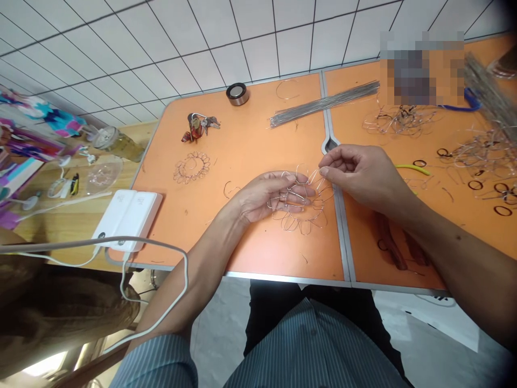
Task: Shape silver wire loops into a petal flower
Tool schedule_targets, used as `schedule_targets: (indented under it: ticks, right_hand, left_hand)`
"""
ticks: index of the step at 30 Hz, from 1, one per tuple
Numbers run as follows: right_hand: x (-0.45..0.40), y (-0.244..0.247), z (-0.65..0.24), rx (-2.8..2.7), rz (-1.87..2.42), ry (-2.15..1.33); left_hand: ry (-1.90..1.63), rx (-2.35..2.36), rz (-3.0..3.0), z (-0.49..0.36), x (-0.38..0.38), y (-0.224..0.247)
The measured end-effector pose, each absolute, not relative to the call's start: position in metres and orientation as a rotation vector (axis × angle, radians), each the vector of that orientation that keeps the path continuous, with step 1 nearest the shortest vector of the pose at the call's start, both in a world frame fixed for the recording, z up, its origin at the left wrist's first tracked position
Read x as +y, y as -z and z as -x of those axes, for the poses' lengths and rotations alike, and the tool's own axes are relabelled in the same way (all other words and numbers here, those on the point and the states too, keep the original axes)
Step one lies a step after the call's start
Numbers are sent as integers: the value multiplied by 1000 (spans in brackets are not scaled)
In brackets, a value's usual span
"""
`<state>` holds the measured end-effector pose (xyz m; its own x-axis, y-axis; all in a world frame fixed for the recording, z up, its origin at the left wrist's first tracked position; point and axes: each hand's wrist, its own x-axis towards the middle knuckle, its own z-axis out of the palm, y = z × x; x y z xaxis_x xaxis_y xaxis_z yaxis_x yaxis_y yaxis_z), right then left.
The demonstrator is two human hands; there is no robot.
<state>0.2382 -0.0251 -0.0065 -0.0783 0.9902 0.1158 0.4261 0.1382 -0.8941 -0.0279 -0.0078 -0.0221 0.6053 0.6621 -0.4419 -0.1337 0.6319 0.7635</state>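
A looped ring of thin silvery wire (304, 222), shaped like a flower, is held just over the orange table. My left hand (278, 195) is closed around its left side, with the fingers passing behind the loops. At the ring's upper right, my right hand (355, 171) pinches a wire loop between thumb and forefinger. A second wire flower ring (193, 167) lies flat to the left. Pliers with reddish-brown handles (391, 242) lie partly hidden under my right forearm.
A bundle of straight wires (323, 104) lies at the back, near a tape roll (237, 94). Keys (201, 126) sit left of it. Tangled wire pieces (399, 119) and small dark rings (475, 185) are at right. A white power bank (131, 220) with cables stands at the left edge.
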Motion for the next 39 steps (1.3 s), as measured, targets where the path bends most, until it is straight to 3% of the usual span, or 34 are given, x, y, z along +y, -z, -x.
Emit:
schedule_targets:
  ticks: [39]
  right_hand:
    - [-30, -2, -233, -1623, 1429, -919]
  left_hand:
    - [-520, 779, -805, 33, -9, 23]
